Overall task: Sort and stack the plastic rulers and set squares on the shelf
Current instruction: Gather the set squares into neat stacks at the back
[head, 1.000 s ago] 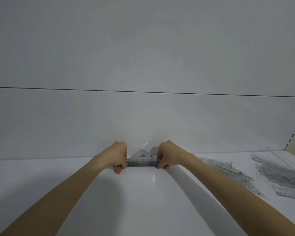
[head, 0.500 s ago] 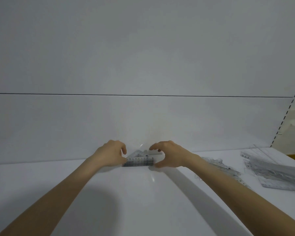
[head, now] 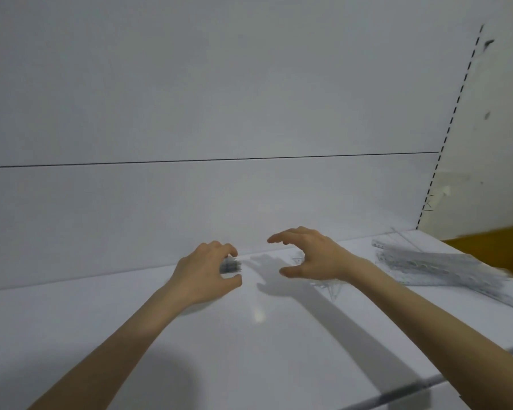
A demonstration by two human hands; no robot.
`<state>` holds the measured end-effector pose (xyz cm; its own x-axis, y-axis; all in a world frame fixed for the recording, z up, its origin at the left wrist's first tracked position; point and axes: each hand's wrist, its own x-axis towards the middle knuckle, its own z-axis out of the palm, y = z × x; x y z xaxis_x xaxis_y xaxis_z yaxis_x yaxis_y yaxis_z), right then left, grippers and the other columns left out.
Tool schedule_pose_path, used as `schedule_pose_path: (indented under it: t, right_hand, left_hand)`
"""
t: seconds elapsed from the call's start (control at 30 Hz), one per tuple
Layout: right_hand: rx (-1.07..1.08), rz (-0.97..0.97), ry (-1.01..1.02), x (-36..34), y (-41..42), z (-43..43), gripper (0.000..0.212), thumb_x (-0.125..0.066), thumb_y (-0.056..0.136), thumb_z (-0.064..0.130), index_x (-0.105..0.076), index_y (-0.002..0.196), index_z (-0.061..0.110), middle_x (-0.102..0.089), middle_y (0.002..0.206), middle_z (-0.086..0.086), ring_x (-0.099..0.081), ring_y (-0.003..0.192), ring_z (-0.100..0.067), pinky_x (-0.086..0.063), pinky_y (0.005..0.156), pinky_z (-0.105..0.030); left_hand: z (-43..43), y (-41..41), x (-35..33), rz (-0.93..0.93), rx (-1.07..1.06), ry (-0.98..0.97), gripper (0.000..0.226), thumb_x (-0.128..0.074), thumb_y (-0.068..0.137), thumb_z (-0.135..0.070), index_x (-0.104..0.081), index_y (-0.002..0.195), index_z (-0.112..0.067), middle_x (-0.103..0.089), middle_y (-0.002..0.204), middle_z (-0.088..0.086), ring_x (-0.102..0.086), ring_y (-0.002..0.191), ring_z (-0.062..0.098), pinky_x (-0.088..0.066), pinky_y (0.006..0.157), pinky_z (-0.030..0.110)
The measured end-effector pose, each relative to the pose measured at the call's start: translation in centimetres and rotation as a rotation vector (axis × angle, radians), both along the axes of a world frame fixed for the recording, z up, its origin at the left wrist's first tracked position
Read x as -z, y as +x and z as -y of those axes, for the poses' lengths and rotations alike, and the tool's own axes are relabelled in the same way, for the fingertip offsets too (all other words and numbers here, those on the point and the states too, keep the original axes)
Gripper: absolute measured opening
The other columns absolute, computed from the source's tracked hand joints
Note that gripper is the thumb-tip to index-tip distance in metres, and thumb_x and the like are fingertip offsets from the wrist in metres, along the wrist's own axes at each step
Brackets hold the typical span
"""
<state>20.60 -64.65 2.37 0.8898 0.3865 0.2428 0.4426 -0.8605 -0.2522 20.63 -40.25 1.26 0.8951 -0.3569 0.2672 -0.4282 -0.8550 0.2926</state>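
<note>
Fingers point(head: 221, 248) and thumb of the left hand point(head: 203, 275) curl around a small, blurred stack of set squares point(head: 231, 266), close to the back wall point(head: 160, 217). Just to its right, the right hand point(head: 313, 255) hovers with fingers spread wide and loosely curved, holding nothing. On the white shelf point(head: 249, 344) lie loose set squares point(head: 328, 284) beneath the right wrist, and farther right, well apart, a pile of clear rulers point(head: 433, 266)
</note>
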Motion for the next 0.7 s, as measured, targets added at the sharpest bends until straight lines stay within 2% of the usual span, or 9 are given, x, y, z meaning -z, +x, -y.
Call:
schedule_pose_path:
  t: [0.2,0.3,0.5,0.63,0.7]
  right_hand:
    - [0.023,-0.06,0.041,0.1,-0.6,7.2,0.066,-0.069,0.077,0.041,-0.038,0.136,0.045,-0.048,0.128,0.019,-0.042,0.117,0.002,-0.04,0.098,-0.029]
    - [0.017,-0.08,0.025,0.3,-0.5,11.2,0.07,-0.064,0.073,0.047,-0.035,0.136,0.047,-0.046,0.132,0.02,-0.041,0.117,0.002,-0.041,0.097,-0.03]
    - [-0.082,-0.112,-0.021,1.1,1.0,18.5,0.069,-0.069,0.08,0.04,-0.035,0.141,0.037,-0.045,0.134,0.017,-0.038,0.118,0.001,-0.036,0.099,-0.024]
    - [-0.142,-0.12,-0.088,2.2,2.4,19.8,0.06,-0.066,0.085,0.043,-0.044,0.139,0.029,-0.049,0.137,0.013,-0.036,0.127,-0.006,-0.035,0.105,-0.029]
    - [-0.167,-0.112,-0.138,3.0,3.0,19.2,0.056,-0.063,0.086,0.048,-0.048,0.137,0.027,-0.054,0.135,0.009,-0.04,0.127,-0.014,-0.039,0.101,-0.034]
  left_hand:
    - [5.2,-0.1,0.2,-0.008,0.008,-0.019,0.046,-0.058,0.084,-0.045,-0.046,0.127,-0.035,-0.046,0.128,-0.016,-0.039,0.118,0.006,-0.039,0.081,0.028]
    - [9.3,0.0,0.7,0.008,0.006,-0.041,0.047,-0.058,0.084,-0.044,-0.046,0.128,-0.033,-0.043,0.133,-0.015,-0.035,0.122,0.008,-0.044,0.089,0.033]
    - [17.9,0.4,1.8,0.021,-0.035,-0.074,0.047,-0.058,0.084,-0.033,-0.045,0.13,-0.03,-0.039,0.136,-0.013,-0.031,0.123,0.01,-0.035,0.077,0.026]
    - [20.5,0.2,2.8,-0.005,-0.088,-0.107,0.043,-0.056,0.085,-0.026,-0.047,0.128,-0.027,-0.039,0.135,-0.01,-0.031,0.123,0.011,-0.038,0.081,0.026]
    - [20.8,0.2,3.3,-0.031,-0.114,-0.126,0.041,-0.055,0.086,-0.025,-0.048,0.127,-0.026,-0.039,0.134,-0.008,-0.032,0.122,0.011,-0.04,0.087,0.029]
